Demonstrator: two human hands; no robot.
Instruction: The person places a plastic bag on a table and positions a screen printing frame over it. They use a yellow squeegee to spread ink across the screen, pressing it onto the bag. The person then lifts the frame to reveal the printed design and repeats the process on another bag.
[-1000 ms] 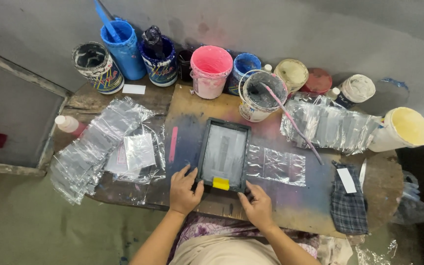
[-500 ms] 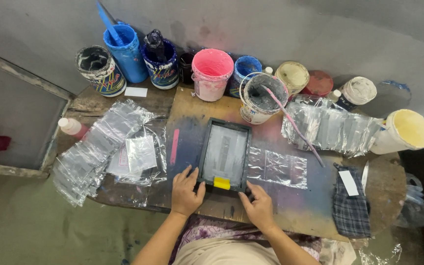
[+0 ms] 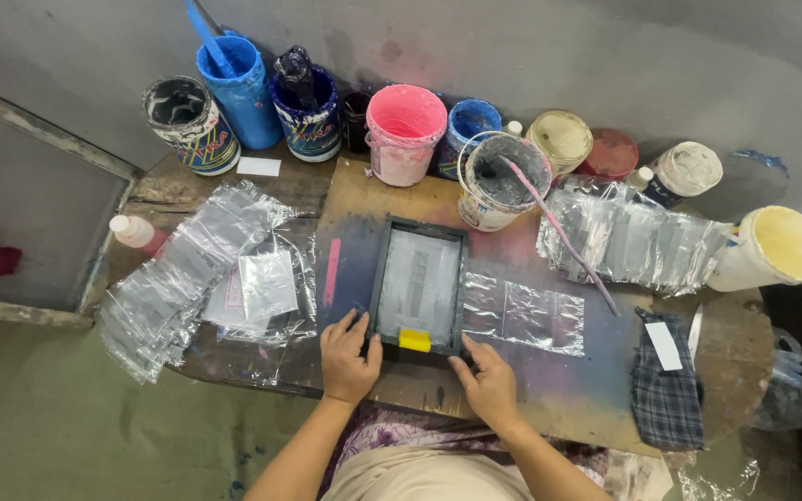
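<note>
Paint pots line the wall edge: blue bucket (image 3: 239, 88), pink bucket (image 3: 405, 133), grey-filled tub (image 3: 503, 181) with a pink stir stick (image 3: 563, 237) leaning out toward the right. Clear plastic bags (image 3: 187, 278) heaped left, more flat at right (image 3: 523, 314); checked cloth (image 3: 666, 394) far right. Screen frame (image 3: 419, 284) lies flat mid-board, long axis running away from the person, yellow tab (image 3: 414, 340) at near end. Left hand (image 3: 347, 357) spread flat, fingers on the near-left corner; right hand (image 3: 489, 382) spread, fingertips pressing the near-right corner
</note>
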